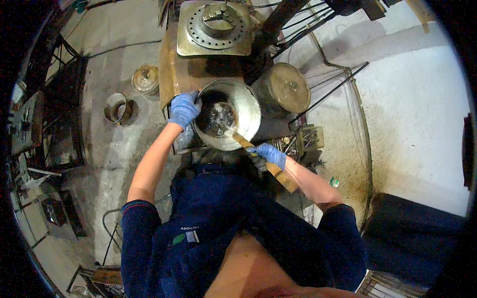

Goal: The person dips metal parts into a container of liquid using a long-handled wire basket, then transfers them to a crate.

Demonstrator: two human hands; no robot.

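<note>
Floor (107, 169): grey, stained, spreading across left. Wall (412, 119): whitish, rising at right, showing brownish stains low down. Pipe (362, 116): thin, curving along wall. Bench (171, 72): brown-topped, standing at top centre. Frames (64, 119): dark, lining left edge. Light: falling brightest on wall.

We can reach into the bucket (250, 107) through its wide mouth, but the stick (282, 178) crosses the near right rim, with our right hand (267, 155) around it, and our left hand (184, 109) takes up the left rim. Beyond the far rim, a strip of bench (170, 74) leaves us some room before the chuck (218, 22). The drum (290, 89) crowds the right side; left of the bench, a pot (145, 79) and ring (127, 110) obstruct us.
</note>
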